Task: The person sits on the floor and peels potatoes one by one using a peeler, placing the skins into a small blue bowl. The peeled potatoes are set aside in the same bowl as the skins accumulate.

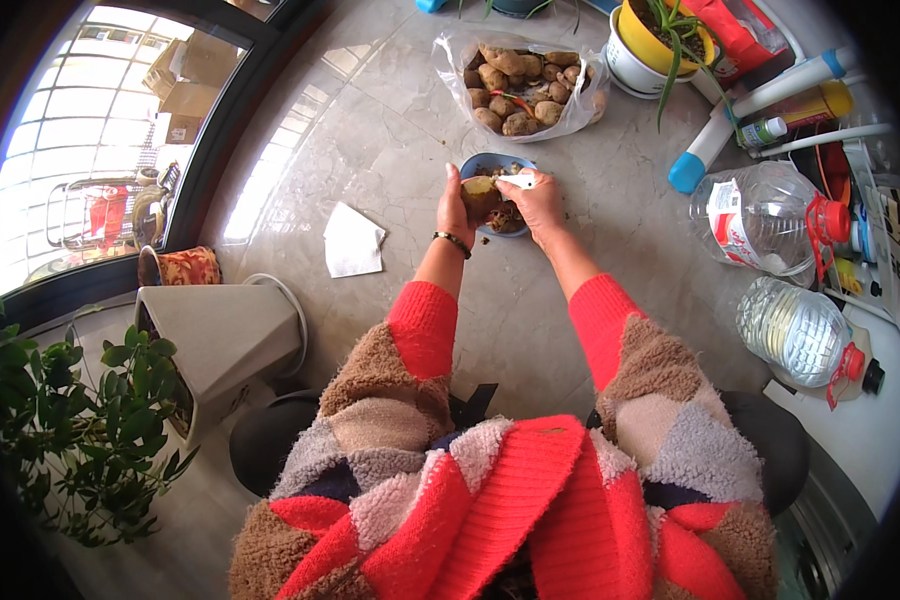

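My left hand [455,206] holds a partly peeled potato [481,196] over a blue plastic basin [499,160] on the floor. Against the potato's upper right side, my right hand [538,204] grips a white-handled peeler [517,181]; its blade is too small to make out. Dark peel scraps [504,217] lie in the basin under both hands, and a few crumbs are on the tiles beside it. Beyond the basin, a clear plastic bag [450,64] stands open, full of unpeeled potatoes [521,124]. A red and orange strip-like thing [511,99] rests on top of them.
White paper sheets [353,241] lie on the tiled floor to the left. A pale planter [225,330] with a leafy plant [97,420] is at lower left. At right are large plastic bottles [757,217], a blue-capped white pipe [712,146] and a yellow flowerpot [649,37].
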`<state>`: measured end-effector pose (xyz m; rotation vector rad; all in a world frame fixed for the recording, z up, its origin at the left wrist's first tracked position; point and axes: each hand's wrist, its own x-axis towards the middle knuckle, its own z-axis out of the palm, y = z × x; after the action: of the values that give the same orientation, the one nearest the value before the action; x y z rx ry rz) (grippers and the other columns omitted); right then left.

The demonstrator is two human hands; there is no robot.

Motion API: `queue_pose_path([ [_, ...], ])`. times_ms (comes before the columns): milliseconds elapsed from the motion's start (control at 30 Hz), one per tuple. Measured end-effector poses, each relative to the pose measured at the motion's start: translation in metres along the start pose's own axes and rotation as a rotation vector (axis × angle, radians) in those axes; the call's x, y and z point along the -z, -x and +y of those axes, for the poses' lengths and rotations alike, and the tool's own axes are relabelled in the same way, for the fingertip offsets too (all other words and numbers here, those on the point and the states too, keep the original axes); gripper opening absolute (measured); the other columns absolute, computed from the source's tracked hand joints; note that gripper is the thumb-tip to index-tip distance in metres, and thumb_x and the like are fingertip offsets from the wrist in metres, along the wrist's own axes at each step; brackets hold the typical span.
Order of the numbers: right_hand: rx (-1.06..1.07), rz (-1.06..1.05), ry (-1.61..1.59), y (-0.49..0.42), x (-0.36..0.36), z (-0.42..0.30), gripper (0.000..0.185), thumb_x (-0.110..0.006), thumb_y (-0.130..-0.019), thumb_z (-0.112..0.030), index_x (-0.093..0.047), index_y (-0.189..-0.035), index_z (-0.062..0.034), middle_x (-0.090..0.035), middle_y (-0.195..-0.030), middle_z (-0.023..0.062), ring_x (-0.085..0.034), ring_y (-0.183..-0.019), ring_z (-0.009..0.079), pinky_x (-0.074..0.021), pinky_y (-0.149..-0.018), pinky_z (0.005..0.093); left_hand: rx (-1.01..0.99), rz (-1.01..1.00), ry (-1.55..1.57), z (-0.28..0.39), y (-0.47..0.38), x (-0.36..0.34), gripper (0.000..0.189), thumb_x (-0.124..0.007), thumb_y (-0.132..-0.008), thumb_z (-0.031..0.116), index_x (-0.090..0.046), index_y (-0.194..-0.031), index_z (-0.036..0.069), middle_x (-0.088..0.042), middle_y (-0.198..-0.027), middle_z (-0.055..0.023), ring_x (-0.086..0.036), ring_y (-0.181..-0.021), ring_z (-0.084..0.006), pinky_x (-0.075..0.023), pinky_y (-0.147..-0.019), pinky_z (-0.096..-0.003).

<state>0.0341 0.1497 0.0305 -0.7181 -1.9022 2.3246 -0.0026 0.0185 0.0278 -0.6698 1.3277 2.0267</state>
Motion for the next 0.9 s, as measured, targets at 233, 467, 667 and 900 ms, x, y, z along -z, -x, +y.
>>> queue_pose_path([
  [233, -0.083, -0.125, -0.111, 0.006, -0.010, 0.002, 0.027, -0.073, -0.069, -0.008, -0.062, -0.089, 0.0046, -0.063, -0.077, 0.0053, -0.056, -0.067, 0.0100, -0.0470, -0.062, 0.0247, -0.307, 0.189, -0.207, -0.015, -0.019, 0.002, 0.048, -0.042, -0.088, 0.051, -0.059, -0.094, 0.007, -0.064, -0.078, -0.0053, -0.059, -0.058, -0.0160, -0.0435, -0.047, -0.0261],
  [467, -0.146, 0.036, -0.199, 0.001, 0.002, 0.000, 0.017, -0.070, -0.067, 0.000, -0.061, -0.082, 0.0018, -0.062, -0.074, 0.0037, -0.056, -0.065, 0.0104, -0.0448, -0.061, 0.0241, 0.010, 0.081, -0.021, -0.004, -0.007, 0.002, 0.038, -0.040, -0.089, 0.040, -0.058, -0.099, 0.008, -0.066, -0.089, -0.0069, -0.065, -0.073, -0.0218, -0.0469, -0.051, -0.0305],
  [667, -0.121, 0.071, -0.172, 0.007, -0.004, -0.004, 0.010, -0.068, -0.066, 0.001, -0.060, -0.071, -0.0009, -0.059, -0.069, 0.0025, -0.052, -0.059, 0.0093, -0.0424, -0.055, 0.0247, 0.022, 0.078, 0.052, -0.005, -0.006, 0.003, 0.040, -0.039, -0.090, 0.043, -0.057, -0.100, 0.008, -0.065, -0.085, -0.0050, -0.062, -0.067, -0.0193, -0.0463, -0.049, -0.0299],
  [900, -0.183, -0.077, -0.145, 0.005, -0.008, -0.006, 0.019, -0.070, -0.065, -0.001, -0.062, -0.082, 0.0037, -0.064, -0.075, 0.0080, -0.060, -0.067, 0.0126, -0.0476, -0.061, 0.0255, -0.355, 0.160, -0.185, -0.009, -0.011, -0.002, 0.040, -0.044, -0.090, 0.042, -0.061, -0.090, 0.006, -0.063, -0.076, -0.0044, -0.060, -0.061, -0.0165, -0.0459, -0.051, -0.0274],
])
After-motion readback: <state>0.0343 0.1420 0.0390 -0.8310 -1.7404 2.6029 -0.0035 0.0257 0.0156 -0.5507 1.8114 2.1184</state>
